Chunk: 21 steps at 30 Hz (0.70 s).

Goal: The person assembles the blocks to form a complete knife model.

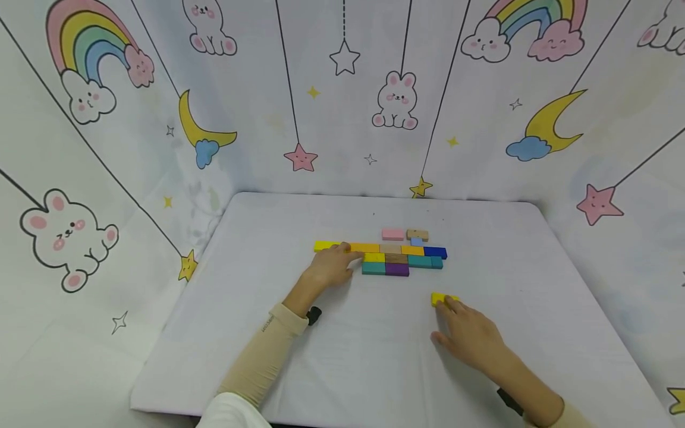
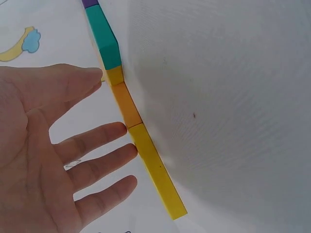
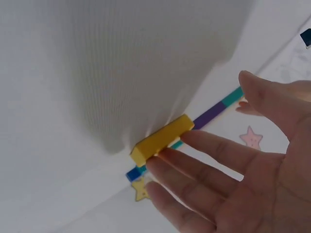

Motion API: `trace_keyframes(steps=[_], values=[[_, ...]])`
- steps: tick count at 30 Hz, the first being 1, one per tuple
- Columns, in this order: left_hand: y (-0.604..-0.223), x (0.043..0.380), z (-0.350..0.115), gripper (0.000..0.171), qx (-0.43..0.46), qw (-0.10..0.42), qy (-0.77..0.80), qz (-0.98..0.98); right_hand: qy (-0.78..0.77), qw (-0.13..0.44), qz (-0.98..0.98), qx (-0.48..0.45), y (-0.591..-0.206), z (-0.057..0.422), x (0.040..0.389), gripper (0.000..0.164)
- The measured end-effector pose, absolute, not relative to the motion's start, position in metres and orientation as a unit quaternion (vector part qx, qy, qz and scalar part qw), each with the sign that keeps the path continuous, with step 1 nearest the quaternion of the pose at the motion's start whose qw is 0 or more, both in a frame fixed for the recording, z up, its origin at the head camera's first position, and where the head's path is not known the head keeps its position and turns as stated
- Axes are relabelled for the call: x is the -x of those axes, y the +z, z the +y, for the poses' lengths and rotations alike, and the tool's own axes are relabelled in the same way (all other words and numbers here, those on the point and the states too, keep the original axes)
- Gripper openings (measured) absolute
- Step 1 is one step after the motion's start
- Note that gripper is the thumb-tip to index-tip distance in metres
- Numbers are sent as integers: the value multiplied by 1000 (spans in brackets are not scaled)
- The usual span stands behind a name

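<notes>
My left hand (image 1: 327, 267) lies at the left end of a row of coloured blocks, fingers extended. In the left wrist view, its fingertips reach the long yellow block (image 2: 158, 170) and the orange block (image 2: 126, 104), and its thumb points at a shorter yellow block (image 2: 115, 75). Nearer the front, my right hand (image 1: 473, 336) touches a separate yellow block (image 1: 437, 298) with straight fingertips. In the right wrist view, that yellow block (image 3: 163, 140) sits beyond the fingertips, with the thumb held away from it.
In front of the long row lie teal (image 1: 373, 268), purple (image 1: 397, 270) and brown (image 1: 396, 258) blocks. A dark blue block (image 1: 435, 252) ends the row at right. Behind it are a pink block (image 1: 393, 234), a tan block (image 1: 417, 235) and a light blue block (image 1: 416, 242). Patterned cloth walls surround the white table (image 1: 246, 238).
</notes>
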State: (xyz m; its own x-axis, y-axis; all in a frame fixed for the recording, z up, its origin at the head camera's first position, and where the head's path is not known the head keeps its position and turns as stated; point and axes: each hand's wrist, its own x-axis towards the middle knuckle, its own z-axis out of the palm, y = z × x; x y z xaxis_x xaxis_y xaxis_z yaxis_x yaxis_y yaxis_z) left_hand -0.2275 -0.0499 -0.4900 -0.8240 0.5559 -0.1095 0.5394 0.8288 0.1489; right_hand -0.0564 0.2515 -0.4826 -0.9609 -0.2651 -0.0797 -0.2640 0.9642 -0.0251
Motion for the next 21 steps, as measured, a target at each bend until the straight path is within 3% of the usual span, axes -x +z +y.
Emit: trace_keyframes(steps=[21], values=[[-493, 226, -47, 47, -303, 87, 54, 947, -8, 55, 983, 173, -478, 246, 84, 64]])
